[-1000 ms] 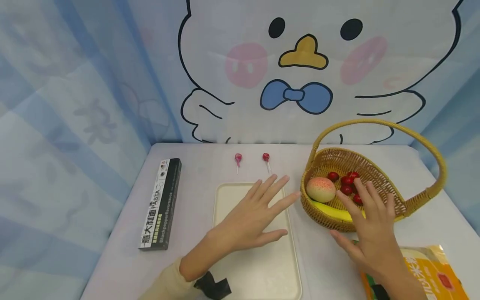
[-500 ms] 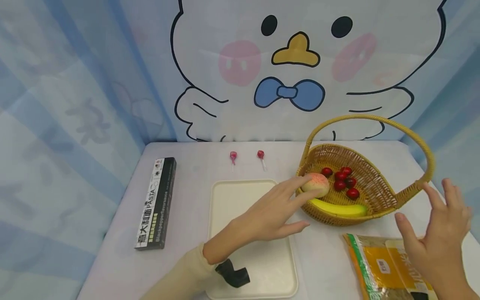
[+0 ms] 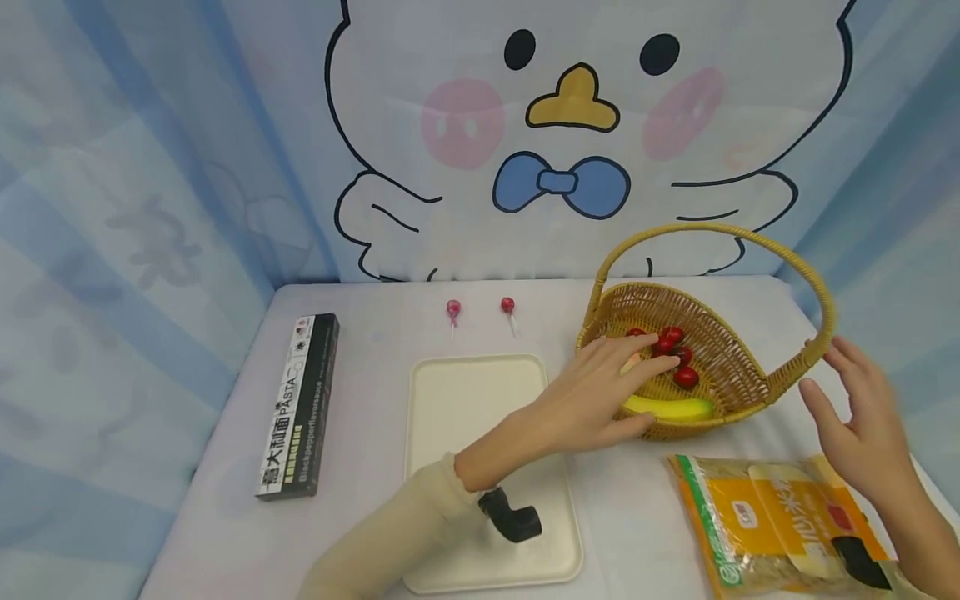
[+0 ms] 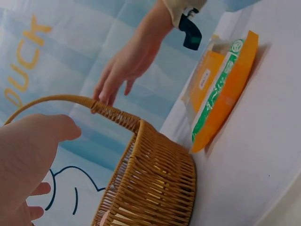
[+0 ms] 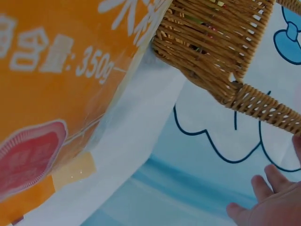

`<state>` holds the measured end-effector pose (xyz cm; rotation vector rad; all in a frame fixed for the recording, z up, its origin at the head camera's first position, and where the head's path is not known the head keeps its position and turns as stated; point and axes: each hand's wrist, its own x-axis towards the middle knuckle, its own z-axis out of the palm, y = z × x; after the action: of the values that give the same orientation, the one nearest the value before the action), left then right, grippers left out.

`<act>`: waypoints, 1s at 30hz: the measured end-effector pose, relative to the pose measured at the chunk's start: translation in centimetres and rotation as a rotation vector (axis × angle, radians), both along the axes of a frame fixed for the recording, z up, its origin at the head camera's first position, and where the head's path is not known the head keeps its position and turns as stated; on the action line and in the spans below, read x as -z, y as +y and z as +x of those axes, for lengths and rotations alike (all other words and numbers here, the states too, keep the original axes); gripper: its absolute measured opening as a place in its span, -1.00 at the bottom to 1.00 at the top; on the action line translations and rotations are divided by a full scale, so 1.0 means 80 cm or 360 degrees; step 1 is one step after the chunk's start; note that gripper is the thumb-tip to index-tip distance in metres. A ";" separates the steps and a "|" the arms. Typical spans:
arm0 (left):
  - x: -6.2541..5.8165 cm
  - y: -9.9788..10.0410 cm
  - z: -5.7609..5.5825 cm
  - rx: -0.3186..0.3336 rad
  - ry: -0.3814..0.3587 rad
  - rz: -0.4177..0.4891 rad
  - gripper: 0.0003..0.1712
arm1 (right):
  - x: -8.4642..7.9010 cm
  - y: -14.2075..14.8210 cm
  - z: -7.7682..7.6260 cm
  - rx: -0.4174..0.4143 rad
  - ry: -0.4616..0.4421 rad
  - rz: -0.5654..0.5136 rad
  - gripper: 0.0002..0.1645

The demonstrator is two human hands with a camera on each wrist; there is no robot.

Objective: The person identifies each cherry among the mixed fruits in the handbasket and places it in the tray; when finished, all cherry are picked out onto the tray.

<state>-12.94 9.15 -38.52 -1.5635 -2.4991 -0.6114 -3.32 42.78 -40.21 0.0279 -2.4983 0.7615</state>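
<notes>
A wicker basket (image 3: 733, 367) with a tall arched handle (image 3: 750, 239) stands at the right of the table. Inside lie a yellow banana (image 3: 670, 408), several red cherries (image 3: 686, 377) and a peach (image 3: 632, 362), mostly hidden by my left hand (image 3: 588, 396). That hand reaches over the basket's left side, fingers extended; whether it touches the peach I cannot tell. On the other side, my right hand (image 3: 862, 421) has its fingertips at the lower right end of the handle, not wrapped round it. In the left wrist view, those right fingertips (image 4: 104, 96) meet the handle.
A cream tray (image 3: 465, 396) lies mid-table under my left forearm. An orange food bag (image 3: 772, 517) sits in front of the basket, below my right forearm. At the left is a black-and-white pasta box (image 3: 300, 408). Two lollipops, a pink one (image 3: 453, 308) and a red one (image 3: 508, 305), lie behind the tray.
My left hand has moved right, from above the tray to over the basket's left side. My right hand has gone from in front of the basket to the handle's right end.
</notes>
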 end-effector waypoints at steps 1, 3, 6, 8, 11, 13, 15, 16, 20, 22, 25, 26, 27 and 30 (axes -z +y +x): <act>-0.001 0.004 -0.001 -0.0003 -0.0011 -0.0013 -0.22 | 0.001 0.002 -0.003 0.0002 -0.0014 -0.0007 -0.37; -0.003 0.012 -0.003 -0.0013 -0.0013 -0.0030 -0.23 | 0.002 0.006 -0.007 0.0017 -0.0073 -0.0037 -0.38; -0.006 0.023 -0.007 -0.0031 -0.0018 -0.0038 -0.24 | 0.000 0.008 -0.010 0.0049 -0.0166 -0.0072 -0.37; -0.006 0.029 -0.009 -0.0036 -0.0039 -0.0023 -0.24 | -0.002 0.010 -0.010 0.0048 -0.0218 -0.0115 -0.36; -0.006 0.037 -0.013 -0.0039 -0.0097 -0.0002 -0.25 | -0.003 0.012 -0.012 0.0037 -0.0240 -0.0141 -0.36; -0.004 0.043 -0.017 -0.0030 -0.0144 0.0008 -0.27 | -0.004 0.013 -0.014 0.0031 -0.0253 -0.0158 -0.36; -0.004 0.050 -0.020 -0.0021 -0.0195 0.0002 -0.28 | -0.004 0.014 -0.015 0.0040 -0.0251 -0.0152 -0.37; -0.003 0.054 -0.021 -0.0009 -0.0231 0.0002 -0.28 | -0.004 0.014 -0.015 0.0044 -0.0248 -0.0151 -0.38; -0.001 0.072 -0.028 0.0028 -0.0363 0.0015 -0.30 | -0.004 0.015 -0.014 0.0045 -0.0227 -0.0149 -0.41; 0.001 0.081 -0.030 0.0039 -0.0420 0.0032 -0.31 | -0.004 0.015 -0.013 0.0042 -0.0219 -0.0147 -0.42; 0.004 0.094 -0.033 0.0035 -0.0477 0.0044 -0.31 | -0.004 0.015 -0.010 0.0042 -0.0223 -0.0142 -0.42; 0.005 0.098 -0.034 0.0027 -0.0499 0.0041 -0.30 | -0.004 0.015 -0.010 0.0045 -0.0226 -0.0143 -0.42; 0.005 0.102 -0.035 0.0020 -0.0513 0.0034 -0.30 | -0.004 0.015 -0.009 0.0051 -0.0229 -0.0143 -0.42; 0.006 0.114 -0.036 -0.0002 -0.0542 0.0026 -0.29 | -0.004 0.015 -0.007 0.0069 -0.0241 -0.0144 -0.41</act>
<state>-15.83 18.25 -39.00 -1.5652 -2.7205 -0.9691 -3.86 44.02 -39.87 -0.1199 -2.5938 0.8870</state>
